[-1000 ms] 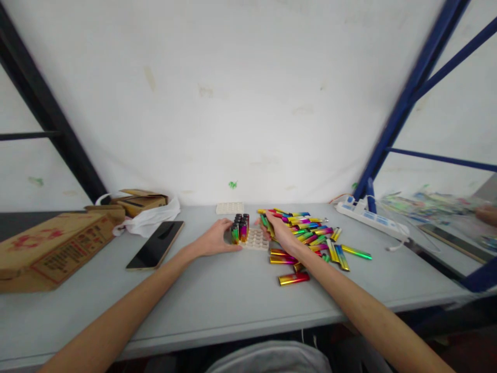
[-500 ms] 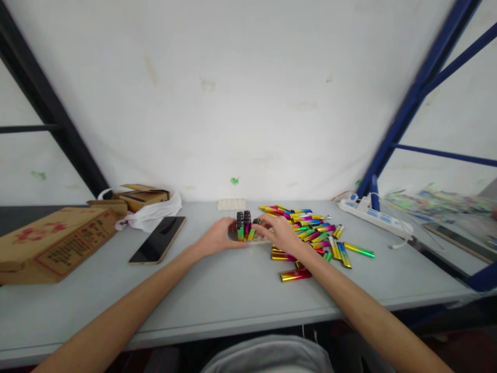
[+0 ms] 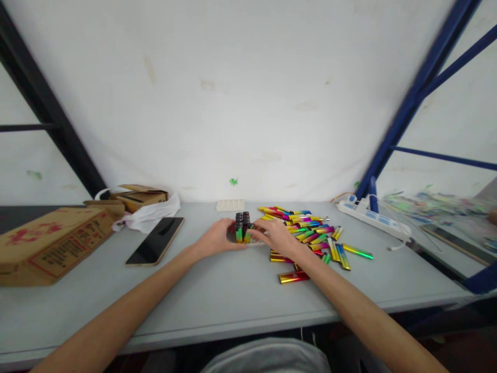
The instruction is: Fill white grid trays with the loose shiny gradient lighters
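Observation:
Several upright lighters with black tops and shiny green-yellow bodies stand in rows in a pale tray at the middle of the table. My left hand is wrapped round the left side of the tray and the lighters. From the right, my right hand pinches a green-yellow lighter at the right edge of the rows. A pile of loose metallic lighters lies to the right, partly behind my right forearm. Much of the tray is hidden by my hands.
A second pale tray lies near the wall. To the left are a phone, a white plastic bag and cardboard boxes. A power strip lies at the back right, by a blue post.
My right hand has moved slightly left, bringing its lighter up against the standing rows. My left hand stays round the tray. The view has shifted slightly.

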`<state>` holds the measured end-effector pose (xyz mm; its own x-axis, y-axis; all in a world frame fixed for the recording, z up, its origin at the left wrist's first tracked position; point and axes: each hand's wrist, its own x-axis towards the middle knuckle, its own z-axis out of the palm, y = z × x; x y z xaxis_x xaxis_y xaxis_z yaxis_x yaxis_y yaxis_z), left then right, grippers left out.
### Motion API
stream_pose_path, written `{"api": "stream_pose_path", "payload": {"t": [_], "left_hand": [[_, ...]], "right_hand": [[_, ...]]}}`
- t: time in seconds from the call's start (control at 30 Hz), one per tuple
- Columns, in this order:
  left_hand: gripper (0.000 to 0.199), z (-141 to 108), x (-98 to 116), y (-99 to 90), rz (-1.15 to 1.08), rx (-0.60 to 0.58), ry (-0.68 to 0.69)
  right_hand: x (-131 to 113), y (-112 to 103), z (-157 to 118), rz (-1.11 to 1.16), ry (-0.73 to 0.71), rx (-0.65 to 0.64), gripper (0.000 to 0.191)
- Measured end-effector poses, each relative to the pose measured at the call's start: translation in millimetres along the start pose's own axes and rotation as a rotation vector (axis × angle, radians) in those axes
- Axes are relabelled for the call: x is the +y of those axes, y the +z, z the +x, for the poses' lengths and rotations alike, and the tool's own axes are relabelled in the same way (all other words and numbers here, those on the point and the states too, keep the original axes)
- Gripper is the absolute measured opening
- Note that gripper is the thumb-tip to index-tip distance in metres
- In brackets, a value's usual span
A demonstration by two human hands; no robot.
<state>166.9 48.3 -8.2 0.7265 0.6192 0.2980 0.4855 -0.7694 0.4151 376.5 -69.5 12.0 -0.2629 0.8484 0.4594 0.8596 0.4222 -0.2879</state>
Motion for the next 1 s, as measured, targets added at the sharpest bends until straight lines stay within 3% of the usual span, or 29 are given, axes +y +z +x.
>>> {"api": "stream_pose_path", "payload": {"t": [0.27,0.47,0.67,1.0], "left_hand": [[0.068,-0.1,-1.3,0.2,-0.015,0.012,0.018],[0.065,0.5,-1.1,-0.2,0.0,0.014,0.033],[0.064,0.6,0.9,-1.5,0.014,0.009,0.035],[0.064,-0.3,-0.4,-0.8,-0.032,0.018,0.025]], "right_hand": [[-9.1,-18.0,9.2,-0.147,0.035,-0.127,0.029],[-6.5,-9.0,8.7,-0.148,0.004,-0.117,0.026],[-2.4,-0.8,1.7,0.014,-0.021,-0.044,0.03],[0.2,-5.7,7.7,-0.092,-0.071,-0.155,0.025]]}}
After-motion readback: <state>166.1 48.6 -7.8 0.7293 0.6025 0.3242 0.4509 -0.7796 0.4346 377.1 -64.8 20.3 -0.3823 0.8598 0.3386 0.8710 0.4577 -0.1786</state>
